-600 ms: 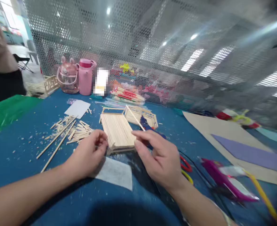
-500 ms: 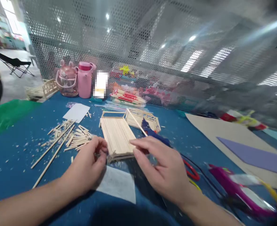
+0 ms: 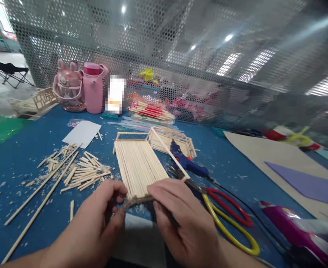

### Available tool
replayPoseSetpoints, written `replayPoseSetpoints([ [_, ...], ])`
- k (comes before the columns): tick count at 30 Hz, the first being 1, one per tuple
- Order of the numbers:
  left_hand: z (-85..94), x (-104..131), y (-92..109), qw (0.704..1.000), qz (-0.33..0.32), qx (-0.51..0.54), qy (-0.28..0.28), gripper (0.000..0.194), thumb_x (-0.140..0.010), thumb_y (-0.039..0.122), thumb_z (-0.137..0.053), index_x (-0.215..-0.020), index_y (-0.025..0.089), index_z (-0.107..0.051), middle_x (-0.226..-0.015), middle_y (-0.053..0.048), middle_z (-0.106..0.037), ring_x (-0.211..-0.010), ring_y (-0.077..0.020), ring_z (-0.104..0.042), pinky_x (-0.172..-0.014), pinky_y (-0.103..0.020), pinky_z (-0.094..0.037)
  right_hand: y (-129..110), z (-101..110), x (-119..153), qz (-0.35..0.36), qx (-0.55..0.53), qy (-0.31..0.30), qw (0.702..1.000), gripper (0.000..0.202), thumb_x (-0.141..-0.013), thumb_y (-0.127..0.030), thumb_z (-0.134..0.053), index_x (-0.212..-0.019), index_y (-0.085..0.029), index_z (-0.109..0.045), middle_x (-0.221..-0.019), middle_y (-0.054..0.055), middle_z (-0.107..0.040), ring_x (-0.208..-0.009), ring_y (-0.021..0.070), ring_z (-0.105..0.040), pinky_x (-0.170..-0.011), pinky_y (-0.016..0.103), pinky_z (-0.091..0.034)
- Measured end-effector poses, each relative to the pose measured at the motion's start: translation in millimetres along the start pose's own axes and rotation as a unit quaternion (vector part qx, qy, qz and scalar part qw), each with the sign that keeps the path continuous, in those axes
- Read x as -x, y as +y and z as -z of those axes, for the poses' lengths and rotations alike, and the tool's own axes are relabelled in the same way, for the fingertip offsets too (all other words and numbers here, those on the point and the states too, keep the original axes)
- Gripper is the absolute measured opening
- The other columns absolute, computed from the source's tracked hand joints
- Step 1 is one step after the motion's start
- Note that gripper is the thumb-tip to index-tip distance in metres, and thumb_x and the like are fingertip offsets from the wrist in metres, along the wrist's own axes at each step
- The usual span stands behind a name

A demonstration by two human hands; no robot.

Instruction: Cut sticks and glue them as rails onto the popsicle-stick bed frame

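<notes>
A flat panel of glued wooden sticks lies on the blue table in front of me. My left hand pinches the panel's near left corner with thumb and fingers. My right hand rests its fingers on the near right edge of the same panel. A long thin stick leans across the panel's right side. A white paper sheet lies under both hands.
Loose cut sticks and long skewers lie at the left. Red and yellow scissors and a blue glue gun sit at the right. Pink bottles, a stick frame, cardboard and mesh screen stand behind.
The view has tilted down and the hands now sit lower in the frame. Both hands stay on the near edge of the stick panel. The scissors have come into view.
</notes>
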State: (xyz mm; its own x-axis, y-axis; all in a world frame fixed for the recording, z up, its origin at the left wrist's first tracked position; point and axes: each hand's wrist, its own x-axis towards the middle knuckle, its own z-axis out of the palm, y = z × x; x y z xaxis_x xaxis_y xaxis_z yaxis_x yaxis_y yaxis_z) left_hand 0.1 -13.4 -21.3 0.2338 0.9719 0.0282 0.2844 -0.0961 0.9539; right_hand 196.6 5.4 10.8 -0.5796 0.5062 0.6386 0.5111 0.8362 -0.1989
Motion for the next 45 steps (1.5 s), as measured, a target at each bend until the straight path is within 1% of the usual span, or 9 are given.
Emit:
replayPoseSetpoints([
  [11, -0.4, 1, 2, 1.0, 0.01, 0.014, 0.002, 0.016, -0.084, 0.028, -0.046, -0.1, 0.025, -0.047, -0.084, -0.001, -0.059, -0.07, -0.0147, -0.054, -0.056, -0.022, -0.043, 0, 0, -1, 0.017, -0.001, 0.017, 1.0, 0.045, -0.072, 0.0, -0.048, -0.115, -0.013, -0.05, -0.102, 0.01, -0.057, -0.097, 0.0188, -0.054, -0.082, 0.033, -0.048],
  [16, -0.2, -3, 2, 0.998, 0.01, 0.055, 0.042, 0.012, -0.081, 0.025, -0.048, -0.093, 0.024, -0.048, -0.081, 0.0, -0.057, -0.069, -0.0137, -0.052, -0.061, -0.024, -0.044, 0, 18, -9, 0.007, 0.044, 0.128, 0.991, 0.03, -0.069, -0.003, -0.054, -0.093, -0.02, -0.053, -0.08, 0.003, -0.057, -0.073, 0.0164, -0.056, -0.068, 0.032, -0.048],
  [20, 3.1, -8, 7, 0.981, 0.023, 0.151, 0.117, 0.012, -0.079, 0.029, -0.049, -0.088, 0.022, -0.044, -0.08, 0.0, -0.054, -0.069, -0.0137, -0.054, -0.059, -0.025, -0.045, 3, 31, -19, -0.115, 0.03, 0.231, 0.966, 0.021, -0.072, -0.01, -0.053, -0.09, -0.021, -0.05, -0.076, 0.001, -0.053, -0.067, 0.0148, -0.053, -0.062, 0.03, -0.044],
  [23, 13.1, -12, 16, 0.976, 0.005, 0.15, 0.157, 0.018, -0.075, 0.032, -0.054, -0.086, 0.021, -0.044, -0.082, -0.001, -0.054, -0.069, -0.0141, -0.056, -0.056, -0.025, -0.047, 13, 38, -24, -0.239, -0.044, 0.171, 0.955, 0.017, -0.078, -0.014, -0.046, -0.094, -0.02, -0.047, -0.068, -0.002, -0.052, -0.056, 0.011, -0.047, -0.053, 0.025, -0.039],
  [26, 30.6, -25, 26, 0.97, -0.053, 0.08, 0.222, 0.02, -0.073, 0.029, -0.055, -0.088, 0.02, -0.046, -0.085, -0.001, -0.055, -0.071, -0.0145, -0.056, -0.055, -0.024, -0.045, 26, 43, -23, -0.352, -0.127, -0.013, 0.927, 0.021, -0.072, -0.013, -0.049, -0.091, -0.018, -0.045, -0.052, -0.009, -0.044, -0.046, 0.0081, -0.039, -0.047, 0.022, -0.032],
  [29, 47.7, -49, 32, 0.963, -0.04, -0.022, 0.265, 0.032, -0.07, 0.023, -0.052, -0.101, 0.019, -0.048, -0.102, -0.005, -0.057, -0.075, -0.0142, -0.055, -0.058, -0.024, -0.043, 36, 44, -18, -0.388, -0.207, -0.146, 0.886, 0.027, -0.066, -0.015, -0.055, -0.09, -0.018, -0.042, -0.047, -0.012, -0.042, -0.042, 0.0064, -0.036, -0.044, 0.019, -0.027],
  [31, 54.3, -66, 35, 0.97, -0.008, -0.037, 0.241, 0.042, -0.066, 0.019, -0.054, -0.107, 0.016, -0.05, -0.106, -0.008, -0.058, -0.069, -0.0133, -0.054, -0.057, -0.025, -0.041, 39, 42, -15, -0.385, -0.255, -0.187, 0.867, 0.035, -0.064, -0.017, -0.06, -0.092, -0.018, -0.04, -0.047, -0.012, -0.045, -0.041, 0.0055, -0.036, -0.042, 0.018, -0.026],
  [36, 53.7, -81, 36, 0.99, 0.039, -0.028, 0.13, 0.03, -0.067, 0.028, -0.056, -0.093, 0.014, -0.062, -0.075, -0.004, -0.063, -0.057, -0.0136, -0.054, -0.048, -0.024, -0.038, 36, 31, -11, -0.395, -0.331, -0.2, 0.833, 0.034, -0.066, -0.017, -0.06, -0.087, -0.021, -0.035, -0.05, -0.01, -0.053, -0.038, 0.0058, -0.044, -0.038, 0.016, -0.031],
  [45, 60.9, -75, 20, 0.997, 0.0, -0.041, 0.065, 0.038, -0.068, 0.037, -0.058, -0.099, 0.014, -0.062, -0.087, -0.005, -0.065, -0.056, -0.0103, -0.05, -0.05, -0.022, -0.039, 43, 13, -9, -0.398, -0.337, -0.12, 0.845, 0.024, -0.074, -0.016, -0.056, -0.091, -0.021, -0.039, -0.051, -0.009, -0.055, -0.04, 0.0084, -0.052, -0.038, 0.017, -0.038],
])
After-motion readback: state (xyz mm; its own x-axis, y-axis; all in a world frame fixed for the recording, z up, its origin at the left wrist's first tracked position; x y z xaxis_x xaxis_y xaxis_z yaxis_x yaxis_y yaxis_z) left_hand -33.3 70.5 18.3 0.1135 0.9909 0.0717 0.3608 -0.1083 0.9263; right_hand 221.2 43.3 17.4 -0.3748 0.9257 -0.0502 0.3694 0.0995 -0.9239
